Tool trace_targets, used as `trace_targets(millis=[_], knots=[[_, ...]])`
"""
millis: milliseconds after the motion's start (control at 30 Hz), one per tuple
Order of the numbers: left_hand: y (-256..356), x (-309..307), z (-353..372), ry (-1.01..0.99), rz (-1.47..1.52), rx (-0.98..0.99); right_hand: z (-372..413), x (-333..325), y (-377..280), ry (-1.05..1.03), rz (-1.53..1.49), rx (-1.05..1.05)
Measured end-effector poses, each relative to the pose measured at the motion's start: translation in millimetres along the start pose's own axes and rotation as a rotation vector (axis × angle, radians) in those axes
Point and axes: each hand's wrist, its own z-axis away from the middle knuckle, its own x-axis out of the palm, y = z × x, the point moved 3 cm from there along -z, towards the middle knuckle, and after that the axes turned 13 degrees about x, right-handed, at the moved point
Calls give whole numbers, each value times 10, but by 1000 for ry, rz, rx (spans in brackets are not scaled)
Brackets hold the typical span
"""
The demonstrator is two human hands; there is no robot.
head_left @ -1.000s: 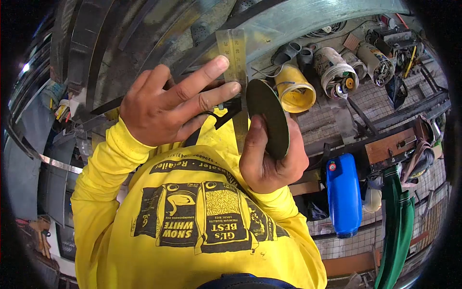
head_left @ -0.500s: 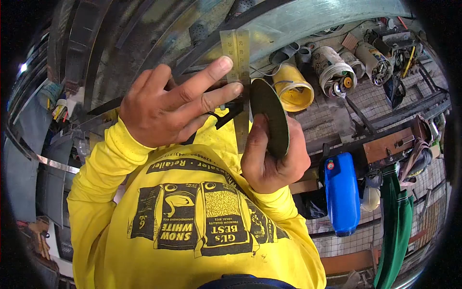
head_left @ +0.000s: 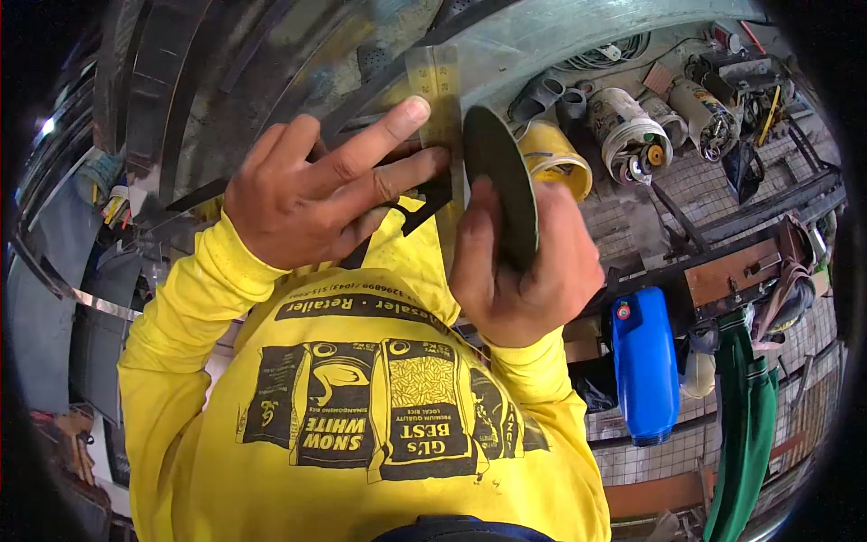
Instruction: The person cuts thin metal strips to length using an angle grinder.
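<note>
My left hand (head_left: 316, 190) has its index and middle fingers laid out over a steel ruler (head_left: 442, 99) with printed numbers. Its other fingers curl beneath, partly hidden, near a dark angled metal piece (head_left: 426, 210). To the right, my right hand (head_left: 533, 271) pinches a thin, dark round cutting disc (head_left: 501, 185) between thumb and fingers. The disc stands almost edge-on, close beside the ruler's right edge.
Beyond the hands curves a long grey metal band (head_left: 560, 41). Dark metal bars (head_left: 135, 117) lie at the left. A yellow bucket (head_left: 555, 158), a white bucket (head_left: 623, 126) of discs, a blue jug (head_left: 643, 361) and green cloth (head_left: 745, 425) are at the right.
My right hand has raised the disc slightly, its top edge now farther up beside the ruler. The ruler and left fingertips have shifted a little left and up in view.
</note>
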Motion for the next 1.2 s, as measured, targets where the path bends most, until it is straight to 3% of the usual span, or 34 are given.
trace_targets(millis=[567, 800, 1000, 1200], knots=[[4, -14, -13, -9, -1, 38, 160, 22, 96, 18, -23, 34], [-35, 21, -4, 49, -4, 18, -98, 58, -7, 54, -1, -54], [5, 0, -14, -20, -23, 31, 184, 16, 144, 1, -27, 27], [-27, 28, 17, 59, 21, 20, -179, 53, 6, 25, -16, -58]])
